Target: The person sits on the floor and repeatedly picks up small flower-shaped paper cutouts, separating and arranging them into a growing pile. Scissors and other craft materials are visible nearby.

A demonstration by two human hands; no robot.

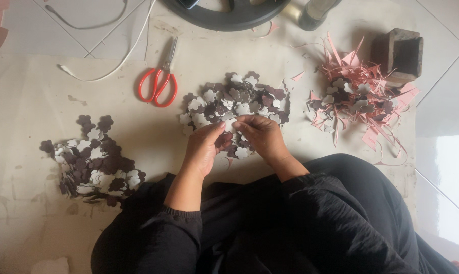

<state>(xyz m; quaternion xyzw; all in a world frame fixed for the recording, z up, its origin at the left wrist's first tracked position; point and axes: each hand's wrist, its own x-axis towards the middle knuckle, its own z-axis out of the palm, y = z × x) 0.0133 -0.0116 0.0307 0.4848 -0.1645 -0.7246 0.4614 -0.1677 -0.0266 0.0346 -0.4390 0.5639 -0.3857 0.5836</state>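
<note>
Both hands, left hand [205,147] and right hand [260,136], pinch one small white flower-shaped cutout [230,125] at the middle heap of brown-and-white paper flowers [234,104]. Sorting seems underway; red-handled scissors [160,81] lie at ten o'clock.

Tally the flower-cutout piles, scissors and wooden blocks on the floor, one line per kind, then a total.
Cutout piles: 3, at left, middle, and right among pink scraps
Scissors: 1
Wooden block: 1
Total: 5

Black ribbed-cuff sleeves [181,213] and loose black garment [341,218].
</note>
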